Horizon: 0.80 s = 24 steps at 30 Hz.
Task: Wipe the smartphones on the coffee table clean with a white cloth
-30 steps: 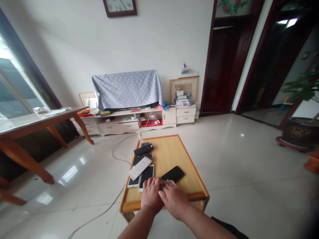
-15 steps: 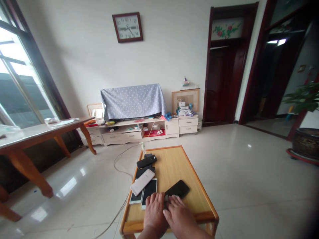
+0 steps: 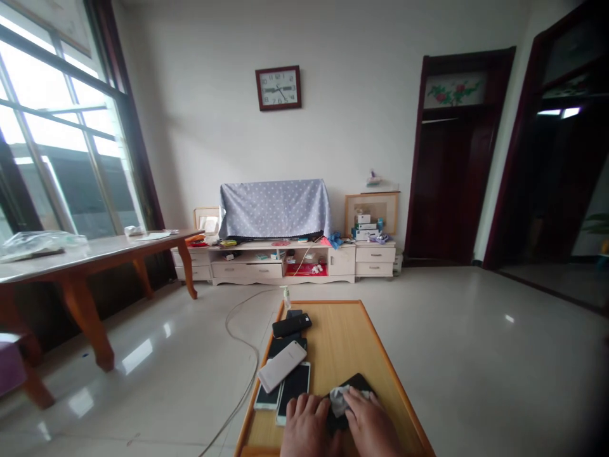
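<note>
A black phone lies at an angle on the small wooden table, partly covered by my hands. My right hand presses a crumpled greyish-white cloth onto its surface, fingers closed over the cloth. At the phone's lower left edge is my left hand, its fingers curled and the thumb side against the phone. Just beyond my left fingers lie a white-framed phone with a dark screen and a pale pink phone resting across others. Farther up sits a black phone with its back showing.
The small table has a raised orange-brown rim. A pump bottle stands at its far left corner. A cable runs along the floor on the left. Beyond are a low cabinet and a larger table.
My view has tilted up and turned left. My hands have moved apart; the right hand has slid up and right over the phone with the cloth, which now shows more.
</note>
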Motion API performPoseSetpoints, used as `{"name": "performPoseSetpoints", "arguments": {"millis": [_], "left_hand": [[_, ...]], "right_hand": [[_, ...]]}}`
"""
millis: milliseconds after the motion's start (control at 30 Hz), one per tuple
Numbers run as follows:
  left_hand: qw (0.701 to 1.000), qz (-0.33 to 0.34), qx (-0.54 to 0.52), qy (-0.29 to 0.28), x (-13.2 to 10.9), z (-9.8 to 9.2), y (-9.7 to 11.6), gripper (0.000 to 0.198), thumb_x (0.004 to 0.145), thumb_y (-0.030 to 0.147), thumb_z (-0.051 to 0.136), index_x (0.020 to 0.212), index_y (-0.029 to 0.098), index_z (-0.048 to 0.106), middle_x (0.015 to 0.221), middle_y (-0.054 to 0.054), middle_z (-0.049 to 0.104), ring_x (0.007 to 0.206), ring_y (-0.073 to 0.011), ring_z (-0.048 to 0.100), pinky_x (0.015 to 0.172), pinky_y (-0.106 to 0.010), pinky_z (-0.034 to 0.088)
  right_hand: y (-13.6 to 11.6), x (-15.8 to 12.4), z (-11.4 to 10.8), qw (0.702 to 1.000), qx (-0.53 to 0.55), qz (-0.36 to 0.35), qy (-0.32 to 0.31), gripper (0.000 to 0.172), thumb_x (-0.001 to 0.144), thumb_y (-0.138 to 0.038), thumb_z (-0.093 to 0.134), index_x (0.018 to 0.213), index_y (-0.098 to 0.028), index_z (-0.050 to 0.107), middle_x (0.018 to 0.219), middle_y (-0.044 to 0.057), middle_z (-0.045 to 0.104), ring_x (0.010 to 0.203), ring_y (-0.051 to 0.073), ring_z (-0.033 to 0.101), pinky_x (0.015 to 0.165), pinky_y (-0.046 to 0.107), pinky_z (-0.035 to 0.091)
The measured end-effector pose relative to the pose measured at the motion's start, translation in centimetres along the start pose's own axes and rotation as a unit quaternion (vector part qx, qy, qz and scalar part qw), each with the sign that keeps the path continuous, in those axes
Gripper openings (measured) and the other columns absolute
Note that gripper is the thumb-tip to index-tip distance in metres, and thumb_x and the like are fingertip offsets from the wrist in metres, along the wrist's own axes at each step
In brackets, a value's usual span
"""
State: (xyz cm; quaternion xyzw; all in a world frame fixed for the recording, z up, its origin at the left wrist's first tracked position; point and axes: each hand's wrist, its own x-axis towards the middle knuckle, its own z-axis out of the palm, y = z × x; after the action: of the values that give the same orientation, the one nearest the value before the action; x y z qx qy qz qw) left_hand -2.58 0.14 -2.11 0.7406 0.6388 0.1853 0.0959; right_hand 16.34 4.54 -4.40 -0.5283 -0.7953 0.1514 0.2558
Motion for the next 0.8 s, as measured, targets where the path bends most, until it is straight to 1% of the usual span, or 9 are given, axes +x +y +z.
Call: {"name": "performPoseSetpoints", "arguments": {"millis": [67,133,233,300,367,533,633,700,800], "left_hand": [[1.000,0.003,-0.007,-0.005,-0.2,-0.1,-0.3,0.052,0.074,0.058,0.066,0.122,0.036,0.062,0.126,-0.002,0.066,0.123,-0.0332,0.051,0.109,-0.052,0.031],[1.000,-0.001,-0.013,-0.014,-0.3,-0.3,-0.5,0.056,0.073,0.059,0.068,0.123,0.036,0.062,0.127,-0.003,0.066,0.124,-0.0338,0.051,0.111,-0.054,0.030],[0.999,-0.012,-0.023,-0.027,-0.2,-0.2,-0.8,0.062,0.074,0.062,0.066,0.129,0.035,0.059,0.128,-0.005,0.066,0.126,-0.0355,0.050,0.113,-0.057,0.029],[0.999,-0.018,-0.026,-0.031,-0.1,0.0,-1.1,0.067,0.075,0.063,0.067,0.135,0.035,0.056,0.129,-0.006,0.066,0.126,-0.0366,0.051,0.113,-0.059,0.029],[0.999,-0.017,-0.030,-0.031,0.0,0.4,-1.4,0.071,0.074,0.062,0.068,0.139,0.036,0.053,0.130,-0.006,0.065,0.125,-0.0368,0.051,0.113,-0.060,0.030],[0.999,0.002,-0.030,-0.032,-0.1,0.7,-2.0,0.060,0.078,0.064,0.065,0.133,0.042,0.058,0.130,-0.005,0.065,0.123,-0.0364,0.052,0.109,-0.059,0.033],[0.999,0.010,-0.022,-0.027,-0.3,0.5,-2.0,0.054,0.079,0.066,0.062,0.128,0.043,0.061,0.125,-0.005,0.065,0.120,-0.0365,0.053,0.106,-0.060,0.035],[0.999,0.016,-0.019,-0.023,-0.4,0.4,-2.1,0.052,0.080,0.066,0.062,0.126,0.043,0.062,0.124,-0.005,0.065,0.120,-0.0365,0.053,0.105,-0.060,0.035],[0.999,0.021,-0.022,-0.026,-0.5,0.3,-2.2,0.052,0.080,0.066,0.062,0.126,0.043,0.062,0.124,-0.005,0.064,0.120,-0.0366,0.053,0.105,-0.061,0.034]], "right_hand": [[0.1,0.1,0.7,0.999,0.026,-0.018,0.006,0.039,0.092,-0.025,0.042,0.110,-0.026,0.077,0.121,0.010,0.075,0.119,0.031,0.067,0.117,0.054,0.035],[0.2,0.3,1.2,0.999,0.042,-0.025,0.016,0.040,0.094,-0.026,0.038,0.095,-0.025,0.077,0.103,0.010,0.078,0.103,0.030,0.071,0.111,0.055,0.040],[0.4,0.8,1.6,0.997,0.068,-0.018,0.028,0.037,0.092,-0.031,0.038,0.085,-0.024,0.074,0.089,0.010,0.075,0.088,0.029,0.071,0.089,0.045,0.052],[0.6,1.2,1.9,0.995,0.097,-0.006,0.033,0.032,0.089,-0.035,0.042,0.083,-0.025,0.072,0.088,0.008,0.075,0.086,0.027,0.071,0.079,0.037,0.054],[0.7,1.5,2.3,0.991,0.132,0.008,0.034,0.031,0.088,-0.040,0.045,0.086,-0.025,0.072,0.087,0.005,0.076,0.084,0.024,0.072,0.077,0.032,0.054],[1.0,2.0,3.0,0.980,0.183,0.051,0.060,0.040,0.091,-0.051,0.044,0.095,-0.024,0.073,0.091,0.006,0.077,0.084,0.023,0.073,0.075,0.029,0.056],[0.8,2.1,2.8,0.980,0.163,0.072,0.092,0.036,0.088,-0.046,0.047,0.101,-0.023,0.072,0.102,0.010,0.076,0.094,0.027,0.071,0.084,0.035,0.054],[0.6,2.1,2.6,0.983,0.116,0.081,0.117,0.032,0.086,-0.043,0.050,0.103,-0.024,0.071,0.107,0.012,0.073,0.101,0.030,0.068,0.088,0.040,0.051],[-0.1,2.1,2.7,0.986,0.061,0.083,0.128,0.028,0.089,-0.039,0.047,0.096,-0.026,0.070,0.103,0.011,0.070,0.097,0.028,0.067,0.084,0.038,0.050]]}}
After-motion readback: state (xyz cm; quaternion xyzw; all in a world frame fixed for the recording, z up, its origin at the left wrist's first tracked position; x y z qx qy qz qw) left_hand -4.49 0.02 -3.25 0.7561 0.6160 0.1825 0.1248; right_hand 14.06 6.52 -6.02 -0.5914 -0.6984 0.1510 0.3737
